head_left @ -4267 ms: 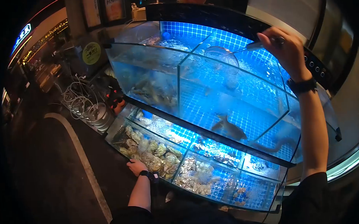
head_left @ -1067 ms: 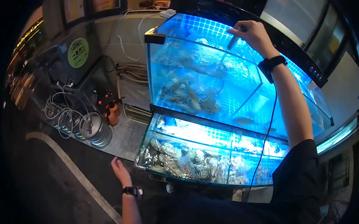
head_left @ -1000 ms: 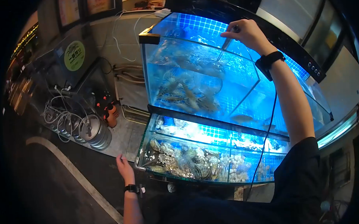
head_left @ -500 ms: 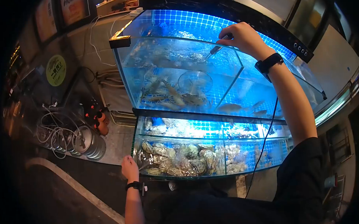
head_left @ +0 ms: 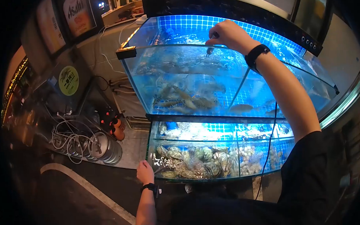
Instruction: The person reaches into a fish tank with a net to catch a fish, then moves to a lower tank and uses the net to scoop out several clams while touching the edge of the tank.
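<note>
My right hand (head_left: pixel 229 34) is above the front glass of the upper fish tank (head_left: pixel 127 53), closed round the dark handle of a hand net (head_left: pixel 210 51). Its shaft points down into the water, and its hoop is lost in the ripples. Below it, large prawns or similar shellfish (head_left: pixel 183 97) and a fish (head_left: pixel 241 108) show through the glass. My left hand (head_left: pixel 145 172) is curled at the left end of the lower tank (head_left: pixel 149 151), beside oysters (head_left: pixel 197 163). A thin grey thing (head_left: pixel 159 168) sticks out from its fingers; what it is I cannot tell.
A glass divider (head_left: pixel 239 86) splits the upper tank. A black cable (head_left: pixel 269 145) hangs across the tank fronts. Metal kegs (head_left: pixel 109 148) with coiled hoses (head_left: pixel 72 140) stand on the left, near orange-and-black objects (head_left: pixel 117 129). A black panel with knobs (head_left: pixel 311 42) runs along the back.
My right hand has shifted left with the net; the handle now points more steeply down and the hoop no longer shows clearly. The view has moved slightly; my left hand stays by the lower tank.
</note>
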{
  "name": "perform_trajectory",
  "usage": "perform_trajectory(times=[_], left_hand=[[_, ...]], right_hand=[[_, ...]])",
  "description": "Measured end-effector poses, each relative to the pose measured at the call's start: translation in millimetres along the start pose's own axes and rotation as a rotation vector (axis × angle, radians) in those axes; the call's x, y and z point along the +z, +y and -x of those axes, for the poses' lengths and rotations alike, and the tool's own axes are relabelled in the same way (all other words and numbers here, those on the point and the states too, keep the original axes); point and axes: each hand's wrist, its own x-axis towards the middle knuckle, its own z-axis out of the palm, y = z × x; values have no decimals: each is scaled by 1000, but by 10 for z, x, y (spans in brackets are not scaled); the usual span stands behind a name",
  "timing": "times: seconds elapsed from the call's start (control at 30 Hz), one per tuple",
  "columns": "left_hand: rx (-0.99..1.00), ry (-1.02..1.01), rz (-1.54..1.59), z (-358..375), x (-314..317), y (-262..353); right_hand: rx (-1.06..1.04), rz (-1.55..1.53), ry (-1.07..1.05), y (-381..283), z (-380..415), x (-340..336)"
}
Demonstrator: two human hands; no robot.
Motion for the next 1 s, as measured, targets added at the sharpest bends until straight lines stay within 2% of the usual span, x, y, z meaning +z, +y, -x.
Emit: perform_trajectory(times=[0.27, 0.6, 0.67, 0.7, 0.8, 1.0], left_hand=[[-37, -38, 11, 5, -8, 18], [-56, -52, 1, 2, -19, 25], [-56, -42, -13, 9, -26, 32], [-56, -44, -17, 15, -20, 14], [-52, -42, -16, -12, 0, 14], [-72, -80, -23, -30, 3, -4]], right_hand=[[40, -247, -3, 183, -57, 200], [108, -347, -21, 356, -75, 416], [90, -360, -52, 306, -69, 377], [160, -358, -149, 282, -67, 348], [56, -365, -151, 372, -96, 442], [109, -455, -230, 350, -81, 405]])
